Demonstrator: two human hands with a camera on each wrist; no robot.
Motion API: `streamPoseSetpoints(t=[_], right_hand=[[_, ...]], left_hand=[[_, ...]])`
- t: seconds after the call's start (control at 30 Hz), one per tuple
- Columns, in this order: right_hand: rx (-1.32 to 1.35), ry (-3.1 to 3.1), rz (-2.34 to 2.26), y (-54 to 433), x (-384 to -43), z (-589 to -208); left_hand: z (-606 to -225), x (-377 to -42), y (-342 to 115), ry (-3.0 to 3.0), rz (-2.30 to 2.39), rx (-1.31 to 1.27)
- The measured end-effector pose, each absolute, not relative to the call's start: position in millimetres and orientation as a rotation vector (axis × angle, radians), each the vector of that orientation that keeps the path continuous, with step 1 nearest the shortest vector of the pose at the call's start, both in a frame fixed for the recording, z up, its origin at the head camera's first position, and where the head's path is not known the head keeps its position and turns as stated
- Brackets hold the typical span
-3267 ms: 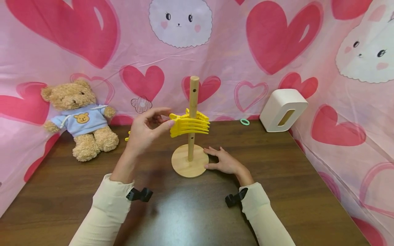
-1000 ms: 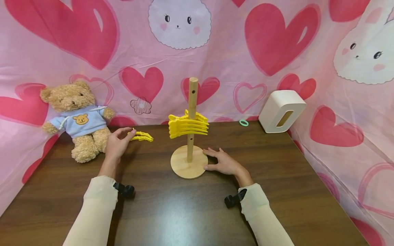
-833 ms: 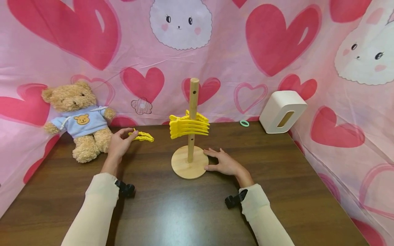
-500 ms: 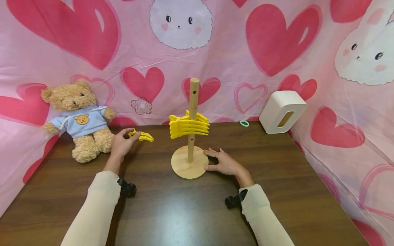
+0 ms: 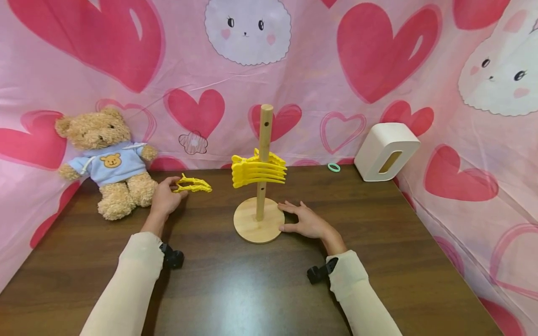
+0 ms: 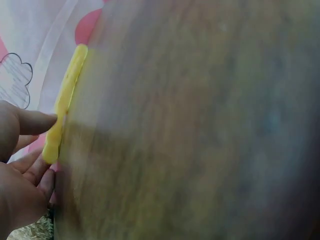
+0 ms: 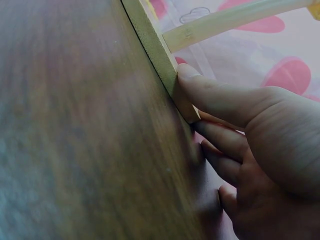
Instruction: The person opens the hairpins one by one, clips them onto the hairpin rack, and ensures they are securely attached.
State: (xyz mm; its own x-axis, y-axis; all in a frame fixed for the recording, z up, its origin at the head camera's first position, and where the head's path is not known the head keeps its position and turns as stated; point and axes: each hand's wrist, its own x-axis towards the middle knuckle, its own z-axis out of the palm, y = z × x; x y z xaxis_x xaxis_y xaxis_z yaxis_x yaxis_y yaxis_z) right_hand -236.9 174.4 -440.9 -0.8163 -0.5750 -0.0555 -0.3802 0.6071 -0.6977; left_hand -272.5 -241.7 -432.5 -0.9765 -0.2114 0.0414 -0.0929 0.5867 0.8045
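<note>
A yellow claw clip (image 5: 194, 185), likely a hair clip, is pinched at its left end by my left hand (image 5: 166, 198), close to the table at the back left. In the left wrist view the thumb lies against the clip (image 6: 67, 100), with fingers behind it. Another yellow piece with several long curved prongs (image 5: 254, 173) sits around the post (image 5: 265, 133) of a wooden stand. My right hand (image 5: 308, 221) rests spread against the right rim of the stand's round base (image 5: 252, 228). In the right wrist view its thumb touches the base's edge (image 7: 155, 55).
A teddy bear (image 5: 112, 161) in a blue top sits left of my left hand. At the back right are a mint green ring (image 5: 334, 167) and a white box (image 5: 384, 151) with an oval slot. A pink heart-print cloth (image 5: 311, 70) hangs behind the dark wooden table (image 5: 244, 294).
My left hand has gone from the yellow piece on the post to the clip at the back left. The clip has since turned slightly, showing its two sides apart. My right hand has stayed at the base.
</note>
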Motion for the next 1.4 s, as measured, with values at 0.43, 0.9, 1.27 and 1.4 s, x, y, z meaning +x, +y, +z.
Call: streamPoseSetpoints(t=[0.43,0.9,1.27,1.4], right_hand=[[-0.766,2.553,-1.024,173.0,-236.4,-438.2],[-0.776,2.554,-1.03,173.0,-234.0,-437.8],[-0.77,2.552,-1.032,173.2,-235.4,-439.3],[-0.761,2.551,-1.031,173.4,-235.7,-439.1]], left_hand=[[-429.9,-272.4,-250.4,-2.86,-1.145,0.099],[-428.5,-269.5,-257.0,-2.935,-1.046,0.0],[-429.2,-268.4,-255.4,-2.885,-1.147,0.029],[-427.2,-267.0,-253.5,-2.846,-1.187,0.042]])
